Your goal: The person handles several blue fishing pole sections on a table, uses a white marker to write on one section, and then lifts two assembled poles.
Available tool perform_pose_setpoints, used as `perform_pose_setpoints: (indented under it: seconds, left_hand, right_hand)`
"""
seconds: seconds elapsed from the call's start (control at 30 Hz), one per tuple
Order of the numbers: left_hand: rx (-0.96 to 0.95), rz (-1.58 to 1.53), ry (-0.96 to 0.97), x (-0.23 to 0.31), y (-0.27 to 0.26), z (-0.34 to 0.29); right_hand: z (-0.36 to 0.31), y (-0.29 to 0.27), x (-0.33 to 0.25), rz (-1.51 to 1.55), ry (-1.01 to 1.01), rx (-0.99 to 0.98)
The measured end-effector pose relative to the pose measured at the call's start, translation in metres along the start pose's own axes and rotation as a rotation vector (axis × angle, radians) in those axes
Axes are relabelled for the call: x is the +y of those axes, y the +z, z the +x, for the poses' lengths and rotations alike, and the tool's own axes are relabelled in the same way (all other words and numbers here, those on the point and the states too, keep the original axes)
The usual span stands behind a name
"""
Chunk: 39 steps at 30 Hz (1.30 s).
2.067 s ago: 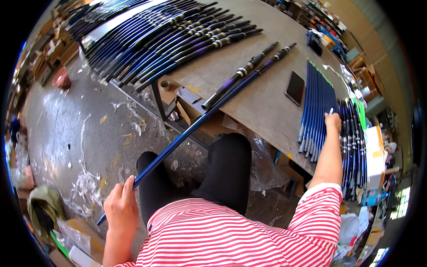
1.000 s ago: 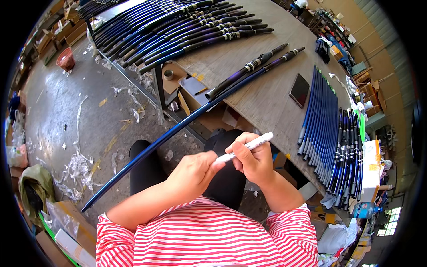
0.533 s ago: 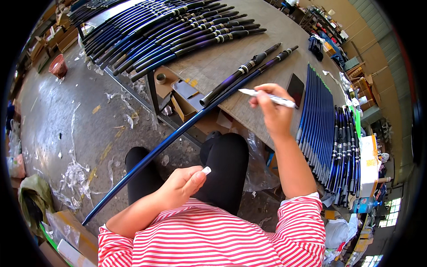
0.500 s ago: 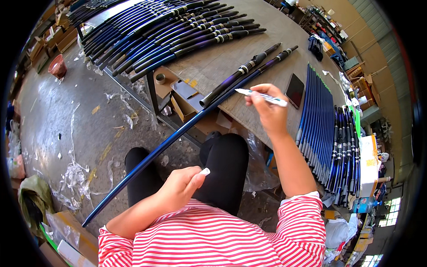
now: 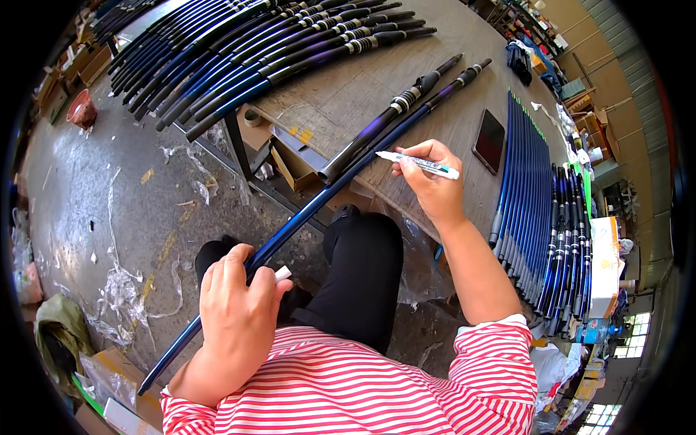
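Note:
My right hand [image 5: 433,185] is closed around a white marker [image 5: 419,164], its tip pointing left, close to a long blue fishing rod section [image 5: 299,220]. That section slants from the table down across my lap to the lower left. Over its lower part lies my left hand [image 5: 239,308], fingers bent and reaching to the pole, with a small white marker cap [image 5: 283,273] between thumb and finger. How firmly these fingers grip the pole is hidden. Beside the section's upper end, a thicker dark fishing rod [image 5: 395,109] with a reel seat rests on the table.
Many dark fishing rods [image 5: 290,51] lie in rows on the wooden table [image 5: 319,109]. A phone [image 5: 489,142] lies right of my right hand, beside thin blue rod sections [image 5: 523,210] and more rods [image 5: 564,239]. A red basket [image 5: 82,110] and plastic scraps [image 5: 119,286] are on the floor.
My left hand has moved left and onto the blue rod section, carrying the cap. The marker's tip has shifted slightly left and down, and the whole view has shifted a little.

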<state>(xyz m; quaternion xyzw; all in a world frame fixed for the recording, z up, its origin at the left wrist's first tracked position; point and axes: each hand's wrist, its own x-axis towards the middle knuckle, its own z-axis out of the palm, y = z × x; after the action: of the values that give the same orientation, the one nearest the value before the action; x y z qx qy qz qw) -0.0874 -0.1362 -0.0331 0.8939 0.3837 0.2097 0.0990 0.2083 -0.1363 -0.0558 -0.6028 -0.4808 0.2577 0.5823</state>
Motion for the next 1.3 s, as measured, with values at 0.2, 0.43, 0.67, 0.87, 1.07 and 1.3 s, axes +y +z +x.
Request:
perform_pose_setpoints:
  seconds: [0.2,0.43,0.67,0.87,1.07,1.3]
  left_hand:
    - [-0.03,0.006,-0.025,-0.0031,0.0061,-0.0004]
    - [-0.029,-0.008,-0.024,-0.0019,0.0048,0.0012]
    - [-0.02,-0.027,-0.033,-0.0001,0.0033,0.0016]
    - [-0.021,0.022,-0.032,0.0002,0.0046,0.0004]
    - [-0.063,-0.006,-0.042,-0.0008,0.0039,0.0036]
    - [-0.067,-0.019,-0.039,-0.0009,0.002,0.0044]
  right_hand:
    - [0.0005,0.0017,-0.0015,-0.014,0.001,0.022]
    - [0.0003,0.002,-0.0009,-0.059,-0.011,0.026]
    - [-0.0011,0.0004,-0.0005,0.028,-0.092,0.085]
    - [-0.0007,0.0019,-0.0022,-0.055,-0.043,0.044]
    - [-0.0011,0.0021,-0.0006,-0.127,-0.077,0.002]
    - [-0.0027,-0.0013,-0.0036,-0.144,-0.102,-0.046]
